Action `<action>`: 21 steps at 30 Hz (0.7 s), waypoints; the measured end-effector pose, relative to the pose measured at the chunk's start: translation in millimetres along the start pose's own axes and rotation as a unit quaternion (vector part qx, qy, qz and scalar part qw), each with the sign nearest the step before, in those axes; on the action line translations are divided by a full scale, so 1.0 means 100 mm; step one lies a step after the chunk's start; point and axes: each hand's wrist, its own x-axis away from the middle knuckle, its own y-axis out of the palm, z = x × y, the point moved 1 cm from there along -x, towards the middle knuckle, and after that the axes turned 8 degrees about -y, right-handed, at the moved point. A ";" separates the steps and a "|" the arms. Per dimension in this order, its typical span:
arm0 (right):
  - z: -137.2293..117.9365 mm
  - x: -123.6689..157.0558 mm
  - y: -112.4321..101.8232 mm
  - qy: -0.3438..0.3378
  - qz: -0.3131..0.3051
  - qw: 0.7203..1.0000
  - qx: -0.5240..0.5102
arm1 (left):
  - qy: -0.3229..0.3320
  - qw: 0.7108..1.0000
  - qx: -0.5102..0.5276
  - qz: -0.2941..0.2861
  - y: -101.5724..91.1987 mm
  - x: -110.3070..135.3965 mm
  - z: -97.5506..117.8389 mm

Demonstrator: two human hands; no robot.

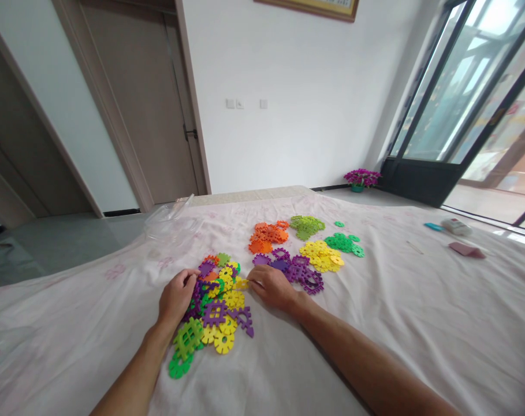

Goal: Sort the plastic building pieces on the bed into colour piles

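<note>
Pinching a yellow piece (241, 283), right hand (271, 286) sits at the pile (216, 313) edge; left hand (178, 295) curled, grip unclear.

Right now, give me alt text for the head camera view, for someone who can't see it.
A left hand and right hand rest at a mixed pile of colourful plastic pieces on a pale sheet; piles sorted by colour lie beyond.

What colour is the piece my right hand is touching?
A yellow piece, at the right hand fingertips; head view.

Potted flowers (361, 178), clear plastic bag (171, 218)
</note>
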 end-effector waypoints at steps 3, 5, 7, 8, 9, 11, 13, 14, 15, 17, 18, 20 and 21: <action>0.07 0.00 -0.09 0.055 0.046 0.997 0.020 | -0.001 1.000 -0.001 -0.002 0.00 0.00 -0.01; 0.15 0.01 -0.19 0.100 0.070 0.991 0.050 | -0.001 1.000 -0.001 -0.002 0.00 0.01 -0.01; 0.24 0.03 -0.30 0.144 0.089 0.982 0.081 | -0.001 1.000 -0.003 -0.003 -0.01 0.01 -0.01; 0.29 0.04 -0.36 0.168 0.099 0.976 0.096 | -0.002 1.000 -0.004 -0.002 -0.01 0.01 0.00; 0.34 0.06 -0.42 0.190 0.106 0.970 0.111 | -0.003 1.000 -0.005 -0.002 -0.01 0.01 0.00; 0.45 0.10 -0.53 0.234 0.115 0.955 0.140 | -0.005 1.000 -0.006 -0.003 -0.02 0.01 0.01; 0.56 0.16 -0.64 0.279 0.112 0.939 0.166 | -0.006 1.000 -0.006 -0.004 -0.02 0.01 0.01; 0.61 0.20 -0.68 0.301 0.108 0.931 0.177 | -0.005 1.000 -0.005 -0.004 -0.02 0.01 0.01; 0.66 0.23 -0.73 0.324 0.104 0.922 0.187 | -0.003 1.000 -0.003 -0.003 -0.02 0.01 0.01; 0.76 0.31 -0.81 0.363 0.098 0.903 0.207 | 0.001 1.000 -0.001 -0.001 -0.02 0.01 0.01; 0.80 0.34 -0.85 0.378 0.100 0.895 0.216 | 0.002 1.000 -0.001 -0.001 -0.02 0.01 0.01; 0.86 0.39 -0.89 0.391 0.114 0.885 0.227 | 0.002 1.000 -0.004 0.001 -0.01 0.01 0.01; 0.87 0.40 -0.89 0.389 0.126 0.884 0.226 | 0.002 1.000 -0.005 0.001 -0.01 0.01 0.01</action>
